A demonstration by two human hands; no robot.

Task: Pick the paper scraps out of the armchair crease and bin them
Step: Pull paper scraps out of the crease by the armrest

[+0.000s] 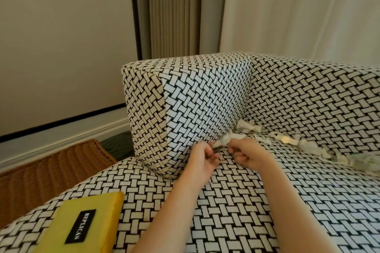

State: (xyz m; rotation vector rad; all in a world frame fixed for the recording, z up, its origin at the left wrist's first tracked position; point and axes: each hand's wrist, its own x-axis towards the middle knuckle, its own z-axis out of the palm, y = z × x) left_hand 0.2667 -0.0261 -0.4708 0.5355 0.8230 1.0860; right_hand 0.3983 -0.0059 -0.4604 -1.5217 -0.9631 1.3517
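Note:
The armchair (236, 201) has black-and-white basket-weave fabric. Off-white paper scraps (308, 147) lie along the crease between seat and backrest, running right from the corner by the armrest (195, 98). My right hand (246, 153) holds a crumpled bunch of scraps (228, 139) at the crease beside the armrest. Just left of it, my left hand (202, 163) has its fingers curled and pinches the near end of that bunch. More scraps (246, 125) stick up in the corner. A small round coin-like disc (286, 140) lies among the scraps.
A yellow book (82, 224) with a black label lies on the seat's front left. A brown wicker basket (51, 170) stands on the floor left of the chair. Wall, skirting board and curtains (298, 6) are behind.

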